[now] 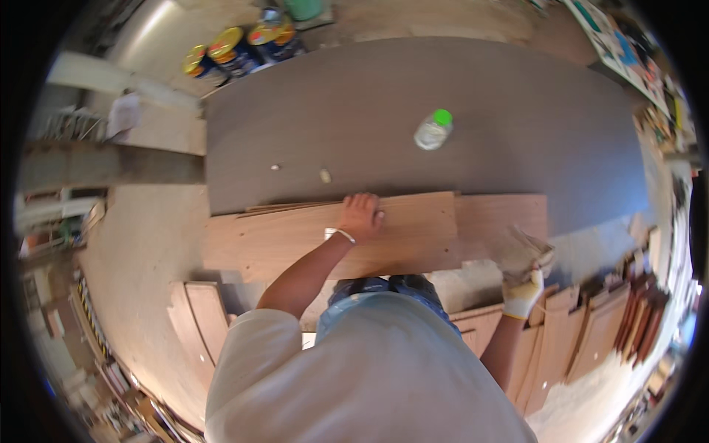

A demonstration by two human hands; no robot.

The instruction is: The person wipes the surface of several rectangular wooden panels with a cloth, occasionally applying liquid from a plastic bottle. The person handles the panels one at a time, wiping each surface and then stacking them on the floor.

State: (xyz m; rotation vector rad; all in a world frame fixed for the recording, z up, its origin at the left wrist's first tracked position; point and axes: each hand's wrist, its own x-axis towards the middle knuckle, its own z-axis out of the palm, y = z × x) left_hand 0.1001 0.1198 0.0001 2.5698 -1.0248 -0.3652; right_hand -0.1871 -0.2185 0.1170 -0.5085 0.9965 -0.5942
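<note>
A long light-brown wooden board [410,229] lies along the near edge of the dark table, on top of other boards. My bare left hand [360,218], with a white band at the wrist, is on this board, its fingers bent over the far edge. My right hand [523,294], in a white glove, is closed on a greyish-beige cloth [523,252]. The cloth is smeared by motion and lies over the right end of a lower board [502,214]. A clear jar with a green lid [433,131] stands farther back on the table.
The dark tabletop [332,103] reaches far ahead. Two small pale bits lie left of centre. Several cans [230,52] with yellow lids are beyond the far left corner. Wooden panels [550,340] lean at my right, others [199,314] at my left. A person [124,114] is at far left.
</note>
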